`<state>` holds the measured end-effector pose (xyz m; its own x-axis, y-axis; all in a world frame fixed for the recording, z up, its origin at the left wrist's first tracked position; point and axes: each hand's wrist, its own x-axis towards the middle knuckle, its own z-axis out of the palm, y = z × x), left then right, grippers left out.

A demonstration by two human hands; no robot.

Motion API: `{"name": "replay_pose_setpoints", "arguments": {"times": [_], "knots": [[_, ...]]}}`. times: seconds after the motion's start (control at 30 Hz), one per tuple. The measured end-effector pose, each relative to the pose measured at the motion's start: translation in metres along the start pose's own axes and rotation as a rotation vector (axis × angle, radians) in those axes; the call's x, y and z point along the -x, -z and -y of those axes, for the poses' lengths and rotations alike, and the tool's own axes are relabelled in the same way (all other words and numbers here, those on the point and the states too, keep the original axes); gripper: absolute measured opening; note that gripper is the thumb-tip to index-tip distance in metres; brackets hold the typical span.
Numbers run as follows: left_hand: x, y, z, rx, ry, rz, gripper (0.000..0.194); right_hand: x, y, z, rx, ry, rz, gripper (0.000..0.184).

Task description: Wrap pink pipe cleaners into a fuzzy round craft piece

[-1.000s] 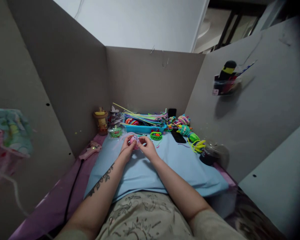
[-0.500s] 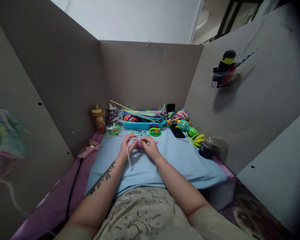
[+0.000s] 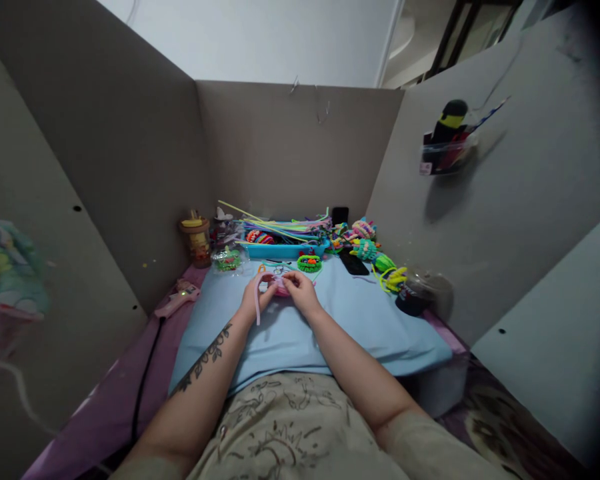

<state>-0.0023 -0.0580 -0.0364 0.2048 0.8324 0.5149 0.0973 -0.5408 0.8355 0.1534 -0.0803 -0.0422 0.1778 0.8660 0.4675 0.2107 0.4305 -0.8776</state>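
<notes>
Pink pipe-cleaner piece [image 3: 282,291] is pinched in the fingers of the left hand [image 3: 251,296] and right hand [image 3: 303,291] over the blue-covered tabletop [image 3: 340,333]; it appears partly shaped, one pale-pink strand [image 3: 258,310] hanging loose, apparently not yet worked in.

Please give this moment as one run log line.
left hand: holds pink piece; right hand: holds same piece; pink strip: across left hand; beyond: blue tray

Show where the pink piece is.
In the head view, the pink piece is just left of centre, held between left hand and right hand, in front of the blue tray.
</notes>
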Motion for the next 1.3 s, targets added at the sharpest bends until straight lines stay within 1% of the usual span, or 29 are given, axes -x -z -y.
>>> {"name": "replay_pose_setpoints", "arguments": {"times": [0.1,0.17,0.23,0.33,0.43,0.5,0.57,0.7,0.8,0.9,1.03,1.3], "knots": [[0.000,-0.001,0.004,0.041,0.017,-0.004,0.038,-0.001,0.001,0.000,-0.029,0.010,-0.020,0.018],[-0.001,0.000,0.008,0.076,0.033,-0.021,0.041,0.000,0.003,0.003,-0.045,0.043,-0.020,0.018],[-0.002,0.001,0.011,0.115,0.045,-0.039,0.043,0.002,0.005,0.008,-0.019,0.107,0.004,0.018],[-0.005,0.002,0.015,0.173,0.058,-0.047,0.044,0.005,0.008,0.016,0.087,0.235,0.055,0.018],[-0.006,0.003,0.014,0.226,0.080,-0.046,0.043,0.007,0.008,0.020,0.178,0.313,0.095,0.025],[-0.006,0.003,0.012,0.257,0.098,-0.046,0.044,0.008,0.007,0.021,0.214,0.327,0.122,0.030],[-0.005,0.004,0.008,0.282,0.110,-0.047,0.044,0.008,0.007,0.020,0.235,0.328,0.139,0.032],[-0.003,0.003,0.003,0.304,0.114,-0.054,0.043,0.008,0.006,0.017,0.250,0.329,0.146,0.025],[-0.003,0.002,0.003,0.299,0.113,-0.070,0.039,0.008,0.007,0.016,0.249,0.341,0.135,0.024],[-0.003,0.001,0.006,0.272,0.113,-0.089,0.033,0.008,0.006,0.015,0.262,0.360,0.133,0.025],[-0.003,0.001,0.011,0.191,0.123,-0.117,0.025,0.008,0.006,0.012,0.306,0.375,0.166,0.024],[-0.004,0.004,0.015,0.112,0.144,-0.124,0.017,0.008,0.006,0.013,0.386,0.422,0.202,0.022]]}}
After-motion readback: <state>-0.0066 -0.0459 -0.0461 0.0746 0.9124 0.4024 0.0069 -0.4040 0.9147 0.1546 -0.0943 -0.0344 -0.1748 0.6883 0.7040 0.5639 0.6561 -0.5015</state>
